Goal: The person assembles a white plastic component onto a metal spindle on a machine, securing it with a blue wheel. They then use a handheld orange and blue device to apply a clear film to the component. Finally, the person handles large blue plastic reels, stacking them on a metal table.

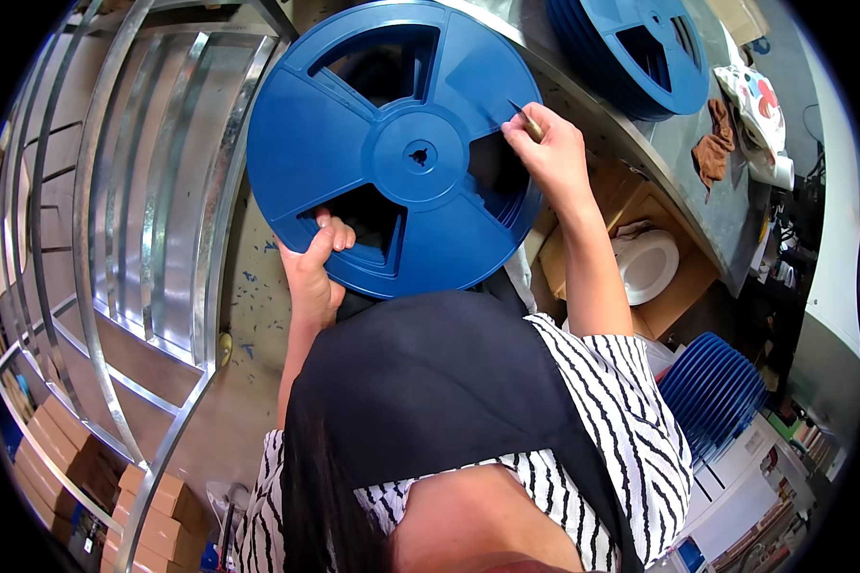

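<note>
A large blue plastic reel (339,153) with three windows and a round hub fills the upper middle. My left hand (320,253) is closed on its rim at the lower left, the fingers curled through the lower window. In my right hand (551,158) is a small pointed blade tool (532,126), pinched in the fingers. Its dark tip lies over the reel's right edge, just above the right window; whether it touches the plastic I cannot tell. The tool's exact kind is too small to make out.
A metal bench (640,143) bears stacked blue reels (631,57) and a brown cloth (714,148). Under it a cardboard box (683,296) holds a white reel (648,265). More blue reels (712,392) stand lower right. A metal rack (91,210) rises at left; blue scraps litter the floor.
</note>
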The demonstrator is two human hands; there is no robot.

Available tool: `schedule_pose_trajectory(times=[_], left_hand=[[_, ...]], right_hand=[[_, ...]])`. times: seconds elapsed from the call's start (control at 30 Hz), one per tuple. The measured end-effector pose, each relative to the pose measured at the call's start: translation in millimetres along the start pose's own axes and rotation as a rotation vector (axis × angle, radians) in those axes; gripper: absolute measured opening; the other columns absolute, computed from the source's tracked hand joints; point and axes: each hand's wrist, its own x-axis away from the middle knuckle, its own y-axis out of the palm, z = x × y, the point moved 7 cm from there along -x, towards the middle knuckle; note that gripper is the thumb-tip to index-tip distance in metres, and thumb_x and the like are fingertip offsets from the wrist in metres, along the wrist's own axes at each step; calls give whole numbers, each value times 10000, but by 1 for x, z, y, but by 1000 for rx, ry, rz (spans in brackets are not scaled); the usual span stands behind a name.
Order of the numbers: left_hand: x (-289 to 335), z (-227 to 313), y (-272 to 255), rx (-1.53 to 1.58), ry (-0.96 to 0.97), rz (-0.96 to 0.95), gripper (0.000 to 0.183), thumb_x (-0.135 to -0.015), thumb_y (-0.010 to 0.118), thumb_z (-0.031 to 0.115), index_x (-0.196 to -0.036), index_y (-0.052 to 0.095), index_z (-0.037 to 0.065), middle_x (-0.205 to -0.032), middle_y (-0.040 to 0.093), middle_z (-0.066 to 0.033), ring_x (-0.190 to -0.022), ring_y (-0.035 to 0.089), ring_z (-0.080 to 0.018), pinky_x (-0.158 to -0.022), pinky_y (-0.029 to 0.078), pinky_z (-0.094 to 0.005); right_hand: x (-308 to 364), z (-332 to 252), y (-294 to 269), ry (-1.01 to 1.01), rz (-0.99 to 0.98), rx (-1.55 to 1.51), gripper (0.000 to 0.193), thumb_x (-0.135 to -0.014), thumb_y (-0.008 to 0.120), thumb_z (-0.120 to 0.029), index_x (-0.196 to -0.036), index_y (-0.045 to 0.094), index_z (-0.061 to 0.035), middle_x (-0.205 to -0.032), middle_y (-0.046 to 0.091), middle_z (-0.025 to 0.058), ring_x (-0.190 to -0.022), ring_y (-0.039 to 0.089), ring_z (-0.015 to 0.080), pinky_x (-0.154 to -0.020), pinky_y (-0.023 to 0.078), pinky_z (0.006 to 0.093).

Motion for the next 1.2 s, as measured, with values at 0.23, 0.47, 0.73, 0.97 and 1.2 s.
schedule_pose_trajectory(times=[0.23,0.47,0.73,0.97,1.2], left_hand=[[-4,-2,2,-28,-5,-27,402,-779,605,-43,-1124,450,94,-895,489,-55,-686,484,-164,-676,439,-330],[-6,-2,3,-7,2,-44,304,-822,590,-44,-1085,471,54,-888,515,-54,-676,471,-147,-685,415,-306],[-7,-5,4,22,11,-46,333,-820,567,-54,-1114,460,57,-895,509,-56,-673,472,-147,-674,414,-303],[-10,-3,4,-24,11,37,230,-789,534,-77,-981,473,34,-767,470,-45,-619,435,-146,-621,410,-309],[-26,0,-8,108,13,-29,401,-780,576,-67,-1122,438,91,-878,510,-64,-648,488,-146,-633,435,-310]], right_hand=[[-5,5,3,28,-13,55,240,-782,670,-284,-796,642,-46,-693,636,126,-634,594,240,-628,470,330],[-1,2,0,52,-38,22,243,-777,679,-285,-804,639,-47,-705,640,126,-660,610,248,-638,472,334],[-6,16,4,39,-13,1,250,-795,654,-304,-795,645,-54,-717,647,137,-668,619,299,-623,477,366],[-5,0,3,-102,79,91,228,-792,640,-282,-797,626,-55,-721,622,172,-684,627,322,-625,481,370],[30,5,-51,-206,546,-285,234,-855,699,-131,-1056,655,-21,-1031,592,49,-841,548,118,-752,458,247]])
